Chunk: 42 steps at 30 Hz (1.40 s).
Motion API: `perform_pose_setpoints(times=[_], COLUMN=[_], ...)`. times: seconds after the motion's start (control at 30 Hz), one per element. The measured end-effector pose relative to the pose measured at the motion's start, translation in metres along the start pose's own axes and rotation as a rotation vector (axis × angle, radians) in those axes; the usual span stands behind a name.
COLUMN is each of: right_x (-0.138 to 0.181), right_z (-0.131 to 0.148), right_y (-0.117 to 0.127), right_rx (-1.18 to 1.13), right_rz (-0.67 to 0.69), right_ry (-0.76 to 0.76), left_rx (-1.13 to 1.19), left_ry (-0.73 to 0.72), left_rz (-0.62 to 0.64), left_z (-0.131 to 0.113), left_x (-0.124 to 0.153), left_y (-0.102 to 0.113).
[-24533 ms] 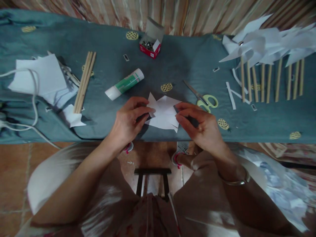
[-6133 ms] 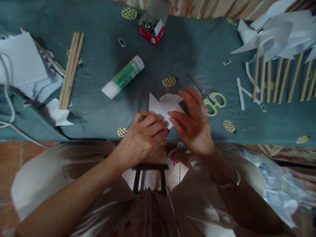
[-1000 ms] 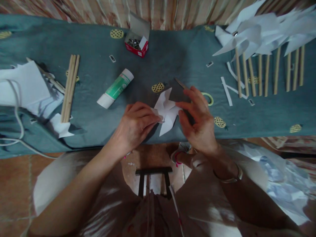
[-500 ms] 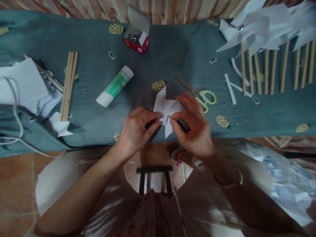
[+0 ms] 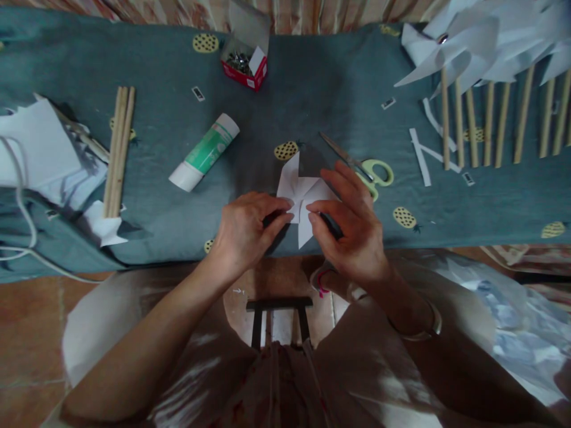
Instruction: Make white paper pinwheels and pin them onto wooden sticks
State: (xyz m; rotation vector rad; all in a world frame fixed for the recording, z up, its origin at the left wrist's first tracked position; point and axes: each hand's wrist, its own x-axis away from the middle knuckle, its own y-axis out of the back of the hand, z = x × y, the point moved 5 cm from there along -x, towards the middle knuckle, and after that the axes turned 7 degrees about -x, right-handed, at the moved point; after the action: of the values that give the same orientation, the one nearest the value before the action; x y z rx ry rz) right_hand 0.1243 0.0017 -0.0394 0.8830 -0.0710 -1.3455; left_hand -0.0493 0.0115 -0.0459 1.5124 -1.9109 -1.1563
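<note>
A white paper pinwheel shape [image 5: 300,191] lies near the front edge of a table covered in teal cloth [image 5: 321,89]. My left hand [image 5: 247,229] pinches its left side at the centre, fingers closed on the paper. My right hand [image 5: 352,226] presses thumb and forefinger on the centre from the right, the other fingers raised over the paper. Both hands meet at the middle of the pinwheel. Green-handled scissors [image 5: 372,172] lie just right of my right hand.
A glue stick [image 5: 203,153] lies to the left, wooden sticks [image 5: 116,148] and white paper sheets [image 5: 40,145] farther left. An open red box of pins [image 5: 243,62] stands at the back. Several finished pinwheels on sticks [image 5: 482,71] lie at the right, with paper strips [image 5: 422,157] beside them.
Over the last second both hands have drawn together at the pinwheel's centre. The paper has been turned and its flaps folded inward; earlier my right hand hovered open beside it.
</note>
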Motion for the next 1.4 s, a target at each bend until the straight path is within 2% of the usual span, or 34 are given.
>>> perform_pose_setpoints(times=[0.2,0.33,0.57,0.73,0.93,1.13,1.3,1.4], right_x=[0.002,0.003,-0.002,-0.001,0.001,0.000,0.000,0.002], right_z=[-0.001,-0.002,-0.002,-0.001,-0.002,0.008,0.010,0.010], right_y=[-0.004,-0.006,-0.003,-0.005,-0.012,-0.014,-0.020,-0.024], right_rx=[0.093,0.136,0.055,0.074,0.061,0.244,0.369,0.393], right_rz=[0.000,0.009,0.028,0.018,0.065,0.059,0.164,0.177], right_ry=[0.083,0.084,-0.011,0.039,0.070,0.138,0.084,0.081], left_rx=[0.025,0.045,0.042,0.046,0.049,0.054,0.041,0.062], left_ry=[0.032,0.034,0.029,0.041,0.061,0.054,0.050,0.025], left_rz=[0.006,0.005,0.016,0.020,0.030,0.033,0.050,0.045], left_z=[0.001,0.001,0.001,0.001,0.002,0.001,-0.001,-0.005], left_x=[0.000,0.000,-0.001,-0.001,-0.002,-0.002,-0.002,0.001], left_y=[0.001,0.001,0.000,0.000,0.000,0.001,0.002,0.003])
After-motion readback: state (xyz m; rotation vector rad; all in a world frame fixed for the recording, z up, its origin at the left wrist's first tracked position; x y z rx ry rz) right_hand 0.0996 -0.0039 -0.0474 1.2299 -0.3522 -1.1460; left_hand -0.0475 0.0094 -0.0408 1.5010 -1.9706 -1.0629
